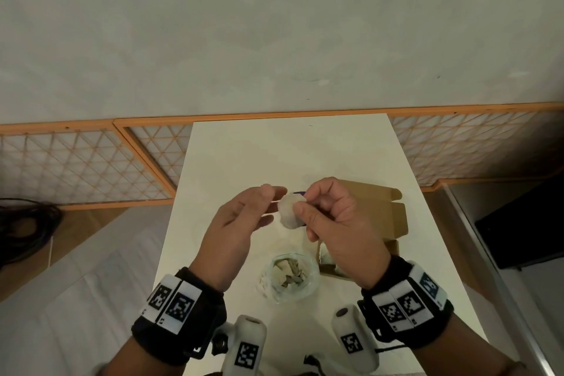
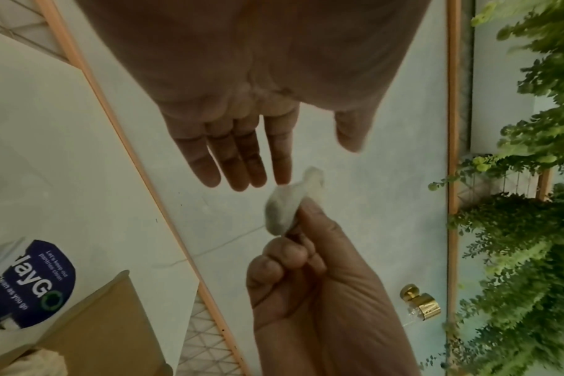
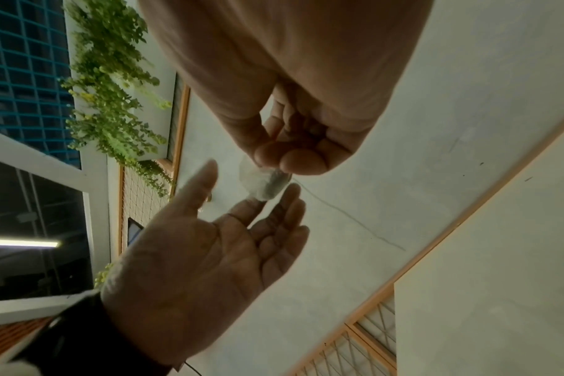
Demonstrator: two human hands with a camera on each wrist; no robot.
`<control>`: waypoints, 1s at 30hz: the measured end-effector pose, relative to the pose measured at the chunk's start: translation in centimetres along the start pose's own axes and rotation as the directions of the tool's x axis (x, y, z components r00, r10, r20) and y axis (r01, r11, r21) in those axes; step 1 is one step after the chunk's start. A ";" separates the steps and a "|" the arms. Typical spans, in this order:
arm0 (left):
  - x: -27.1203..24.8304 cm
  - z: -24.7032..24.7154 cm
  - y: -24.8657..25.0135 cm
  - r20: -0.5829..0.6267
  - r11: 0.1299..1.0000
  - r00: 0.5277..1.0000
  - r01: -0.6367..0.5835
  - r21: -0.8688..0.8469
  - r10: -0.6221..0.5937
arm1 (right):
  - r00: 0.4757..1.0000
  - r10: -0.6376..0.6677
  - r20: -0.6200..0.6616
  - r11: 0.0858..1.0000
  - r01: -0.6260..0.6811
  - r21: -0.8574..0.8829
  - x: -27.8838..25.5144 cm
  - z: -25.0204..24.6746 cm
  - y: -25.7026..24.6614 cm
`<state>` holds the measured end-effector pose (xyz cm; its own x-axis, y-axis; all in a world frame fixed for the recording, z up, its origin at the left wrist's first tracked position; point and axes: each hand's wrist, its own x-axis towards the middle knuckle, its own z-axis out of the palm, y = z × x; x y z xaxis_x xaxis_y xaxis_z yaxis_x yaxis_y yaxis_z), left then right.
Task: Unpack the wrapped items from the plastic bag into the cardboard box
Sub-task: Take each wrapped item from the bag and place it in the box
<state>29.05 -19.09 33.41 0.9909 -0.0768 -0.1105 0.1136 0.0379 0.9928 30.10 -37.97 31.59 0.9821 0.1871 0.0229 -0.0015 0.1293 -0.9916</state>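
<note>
- Head view: the right hand [image 1: 332, 217] pinches a wrapped item [image 1: 290, 211] above the white table [image 1: 244, 156]; the left hand [image 1: 244, 217] is flat-fingered just beside it. The plastic bag [image 1: 288, 276] sits near the cardboard box [image 1: 393, 217].
- Left wrist view: straight fingers [image 2: 242, 162] end near the item, contact unclear.
- Right wrist view: thumb and fingertips [image 3: 293, 157] clamp the wrapper's upper edge.

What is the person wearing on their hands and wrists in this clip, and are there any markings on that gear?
Both hands are bare, no gloves. The left wrist and right wrist each carry a wide black band faced with white panels printed with black square fiducial tags. Under each band hangs a rounded white camera pod, the left one and the right one, each bearing the same kind of tag. No sleeves show.
</note>
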 end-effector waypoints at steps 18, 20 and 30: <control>-3.2 -3.6 -3.2 -0.139 0.995 0.990 -0.004 0.099 0.018 | 0.801 0.510 0.313 0.374 0.122 -0.920 1.4 0.5 17.6; -3.5 -3.7 -3.5 -0.141 0.994 0.990 0.015 0.110 0.000 | 0.742 0.564 0.362 0.293 0.229 -0.928 1.3 1.1 19.0; -3.9 -3.6 -4.2 -0.116 0.989 0.992 0.057 0.133 -0.042 | 0.848 0.455 0.271 0.157 0.224 -0.962 1.3 1.1 21.1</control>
<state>24.94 -15.31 29.55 0.9869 0.0382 -0.1566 0.1597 -0.0997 0.9821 31.18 -33.92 10.83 0.7810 0.4818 -0.3974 0.4008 -0.8746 -0.2728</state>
